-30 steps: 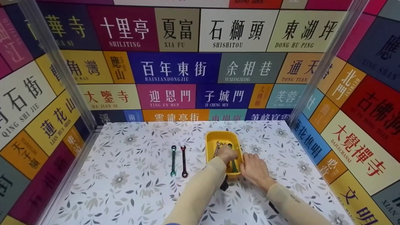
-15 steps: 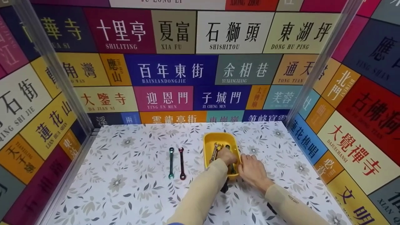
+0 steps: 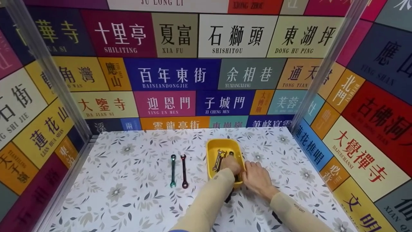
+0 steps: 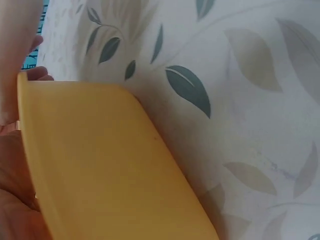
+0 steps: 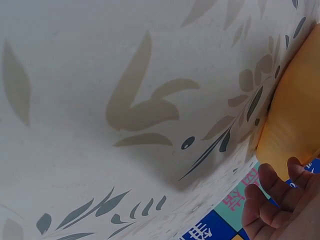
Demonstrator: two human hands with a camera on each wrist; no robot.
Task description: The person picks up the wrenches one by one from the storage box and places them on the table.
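A yellow plastic bin (image 3: 212, 143) stands on the patterned table, holding several tools. My left hand (image 3: 231, 165) reaches down into it; its fingers are hidden by the back of the hand and the forearm, and I cannot tell whether they hold a tool. Beside it in the bin lie a silver wrench (image 3: 217, 161), a small yellow piece (image 3: 224, 153) and the dark end of another tool (image 3: 231, 153). My right hand (image 3: 256, 178) rests against the bin's right side, its fingers loosely bent and apart in the right wrist view.
Left of the bin, a green combination wrench (image 3: 173, 170) and a dark red combination wrench (image 3: 184, 172) lie side by side, roughly parallel. Walls covered with coloured sign panels (image 3: 173, 74) enclose the table (image 3: 128, 180) at the back and on both sides.
My left hand has shifted slightly toward the near end of the bin, showing more of the silver wrench. The right hand stays at the bin's side. The head view has shifted a little.
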